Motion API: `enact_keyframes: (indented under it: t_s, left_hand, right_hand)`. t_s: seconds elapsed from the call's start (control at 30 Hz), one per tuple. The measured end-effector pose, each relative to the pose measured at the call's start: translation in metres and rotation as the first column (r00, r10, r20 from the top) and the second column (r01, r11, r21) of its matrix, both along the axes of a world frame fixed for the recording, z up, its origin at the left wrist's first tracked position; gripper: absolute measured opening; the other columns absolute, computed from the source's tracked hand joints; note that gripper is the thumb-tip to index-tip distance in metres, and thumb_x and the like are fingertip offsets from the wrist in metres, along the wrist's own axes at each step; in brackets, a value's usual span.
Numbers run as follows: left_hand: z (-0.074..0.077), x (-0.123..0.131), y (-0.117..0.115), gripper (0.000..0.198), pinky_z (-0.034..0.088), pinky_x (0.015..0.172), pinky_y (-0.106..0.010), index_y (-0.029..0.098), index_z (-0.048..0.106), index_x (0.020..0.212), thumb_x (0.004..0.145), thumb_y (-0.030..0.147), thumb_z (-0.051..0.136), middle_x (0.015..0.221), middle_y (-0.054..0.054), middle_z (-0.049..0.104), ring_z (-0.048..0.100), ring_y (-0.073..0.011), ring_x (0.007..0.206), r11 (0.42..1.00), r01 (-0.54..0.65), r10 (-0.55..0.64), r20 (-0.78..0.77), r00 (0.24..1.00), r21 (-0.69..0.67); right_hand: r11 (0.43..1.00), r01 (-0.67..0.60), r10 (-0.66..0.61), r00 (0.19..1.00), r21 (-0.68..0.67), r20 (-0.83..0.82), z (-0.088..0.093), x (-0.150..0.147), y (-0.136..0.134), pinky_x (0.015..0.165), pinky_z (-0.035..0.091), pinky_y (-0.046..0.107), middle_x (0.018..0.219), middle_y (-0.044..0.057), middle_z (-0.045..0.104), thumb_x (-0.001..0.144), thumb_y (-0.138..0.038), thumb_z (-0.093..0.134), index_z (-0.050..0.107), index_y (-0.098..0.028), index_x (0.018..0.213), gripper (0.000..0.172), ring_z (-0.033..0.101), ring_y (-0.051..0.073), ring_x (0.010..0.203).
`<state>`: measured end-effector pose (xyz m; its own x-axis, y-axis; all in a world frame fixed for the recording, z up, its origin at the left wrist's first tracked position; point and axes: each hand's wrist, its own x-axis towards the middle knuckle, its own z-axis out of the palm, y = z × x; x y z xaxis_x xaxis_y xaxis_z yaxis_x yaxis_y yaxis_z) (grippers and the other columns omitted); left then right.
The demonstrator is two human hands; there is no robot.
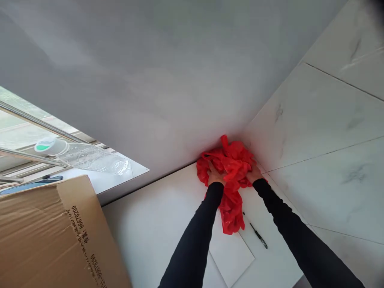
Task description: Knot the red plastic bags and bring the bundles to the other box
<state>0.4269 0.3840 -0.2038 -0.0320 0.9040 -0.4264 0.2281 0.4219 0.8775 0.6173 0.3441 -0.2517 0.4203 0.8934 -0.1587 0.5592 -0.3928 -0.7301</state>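
Note:
A crumpled red plastic bag [232,160] lies bunched in the corner where the white counter [156,224] meets the walls. My left hand [215,174] grips the bag's left side and my right hand [254,174] grips its right side; both are partly buried in the red folds. Both arms wear black sleeves. A tail of the bag hangs toward me over a white sheet of paper [232,250].
A black pen [258,235] lies on the counter right of the paper. A cardboard box [51,240] fills the lower left. A clear plastic bottle [87,157] lies on the window sill beside metal rails. Marbled tile wall [324,132] stands at right.

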Motion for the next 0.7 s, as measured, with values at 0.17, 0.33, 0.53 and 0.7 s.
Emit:
enact_keyframes:
  t_s: [0.17, 0.33, 0.53, 0.7]
  left_hand:
    - [0.006, -0.033, -0.003, 0.046, 0.04, 0.109, -0.057, 0.021, 0.057, 0.134, 0.091, 0.036, 0.067, 0.139, -0.011, 0.057, 0.054, -0.0303, 0.127, 0.992, 0.126, -0.129, -0.142, 0.981, -0.032]
    - [0.002, -0.072, -0.04, 0.05, 0.042, 0.106, -0.057, 0.024, 0.05, 0.14, 0.094, 0.038, 0.062, 0.141, -0.012, 0.054, 0.056, -0.0298, 0.123, 0.991, 0.049, -0.074, -0.212, 0.974, -0.121]
    - [-0.03, -0.066, -0.067, 0.039, 0.057, 0.087, -0.044, 0.018, 0.057, 0.13, 0.096, 0.037, 0.06, 0.121, -0.01, 0.065, 0.067, -0.0226, 0.101, 0.964, -0.02, 0.017, -0.013, 1.0, -0.267]
    - [-0.021, -0.067, -0.111, 0.047, 0.05, 0.101, -0.051, 0.022, 0.05, 0.14, 0.095, 0.032, 0.061, 0.144, -0.012, 0.052, 0.057, -0.0281, 0.123, 0.986, -0.09, 0.104, 0.098, 0.99, -0.137]
  right_hand:
    - [0.997, 0.033, -0.026, 0.994, -0.064, 0.106, 0.007, 0.013, -0.005, 0.096, 0.05, 0.053, 0.133, 0.017, 0.059, 0.083, -0.052, 0.066, 0.038, -0.021, 0.148, 0.077, 0.059, 0.033, 0.118]
    - [0.997, 0.052, -0.037, 0.963, -0.052, 0.268, 0.029, -0.035, -0.086, 0.11, 0.036, 0.06, 0.152, 0.019, 0.039, 0.086, -0.053, 0.056, 0.019, -0.022, 0.157, 0.085, 0.032, 0.04, 0.143]
    - [0.988, -0.062, 0.098, 0.958, -0.14, 0.271, -0.015, -0.099, -0.153, 0.092, 0.053, 0.051, 0.112, 0.013, 0.057, 0.08, -0.032, 0.061, 0.041, -0.027, 0.148, 0.071, 0.061, 0.034, 0.105]
    - [0.995, 0.047, -0.022, 0.964, -0.087, 0.264, -0.034, -0.075, -0.12, 0.094, 0.051, 0.054, 0.11, 0.015, 0.054, 0.087, -0.028, 0.052, 0.046, -0.016, 0.143, 0.058, 0.059, 0.034, 0.105]
